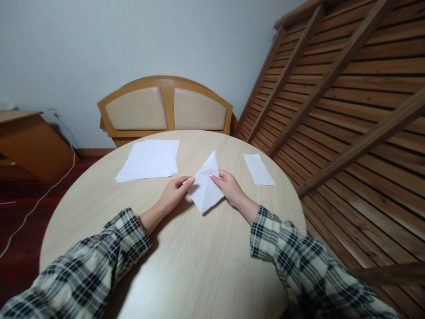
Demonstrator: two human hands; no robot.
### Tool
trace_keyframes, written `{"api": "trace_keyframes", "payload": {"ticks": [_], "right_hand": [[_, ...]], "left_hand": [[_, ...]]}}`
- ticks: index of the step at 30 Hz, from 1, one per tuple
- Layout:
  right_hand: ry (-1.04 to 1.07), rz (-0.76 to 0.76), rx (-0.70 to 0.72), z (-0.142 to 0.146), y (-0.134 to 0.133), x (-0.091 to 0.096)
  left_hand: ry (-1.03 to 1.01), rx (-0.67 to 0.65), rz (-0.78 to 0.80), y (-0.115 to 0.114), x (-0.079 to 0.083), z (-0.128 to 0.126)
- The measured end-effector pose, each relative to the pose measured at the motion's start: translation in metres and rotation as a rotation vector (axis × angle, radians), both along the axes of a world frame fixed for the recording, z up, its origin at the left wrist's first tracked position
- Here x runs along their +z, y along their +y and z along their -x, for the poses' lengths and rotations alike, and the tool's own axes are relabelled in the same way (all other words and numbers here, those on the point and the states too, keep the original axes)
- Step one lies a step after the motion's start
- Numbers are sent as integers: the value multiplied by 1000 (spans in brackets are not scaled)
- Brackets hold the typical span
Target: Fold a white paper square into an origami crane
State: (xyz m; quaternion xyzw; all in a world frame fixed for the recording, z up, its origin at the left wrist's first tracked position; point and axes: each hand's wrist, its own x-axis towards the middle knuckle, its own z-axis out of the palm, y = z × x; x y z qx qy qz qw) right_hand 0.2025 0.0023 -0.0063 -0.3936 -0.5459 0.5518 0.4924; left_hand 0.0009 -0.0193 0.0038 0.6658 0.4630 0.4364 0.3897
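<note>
Between my two hands is a folded sheet of white paper [206, 188], diamond-shaped, with creases across its face and one corner pointing away from me. My left hand [175, 191] pinches its left corner, thumb on top. On the opposite side my right hand [231, 188] grips the right edge, its thumb pressed on the upper face. Fingers beneath the paper are hidden on both sides. The paper is held a little above the round table [186, 257], casting a shadow there.
A loose stack of white sheets [151, 158] lies at the table's back left. To the right rests a narrow paper strip [259, 169]. Behind the table stands a padded headboard [169, 84]; wooden slats [348, 115] lean along the right. A white cable [49, 190] trails across the floor.
</note>
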Motion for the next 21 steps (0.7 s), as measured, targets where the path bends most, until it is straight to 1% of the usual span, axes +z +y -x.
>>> {"api": "trace_keyframes", "payload": {"ticks": [3, 7, 14, 18, 21], "right_hand": [[-20, -6, 86, 3, -3, -2], [-46, -15, 166, 7, -5, -4], [-109, -42, 74, 10, 0, -6], [-80, 16, 42, 13, 3, -5], [-107, 41, 39, 15, 5, -5]], "left_hand": [[-34, 29, 24, 1, 1, -1], [-13, 20, 82, 2, -1, -2], [64, 5, 50, 1, -3, -2], [85, -20, 40, 0, -4, -4], [103, -29, 39, 0, -3, -5]]}}
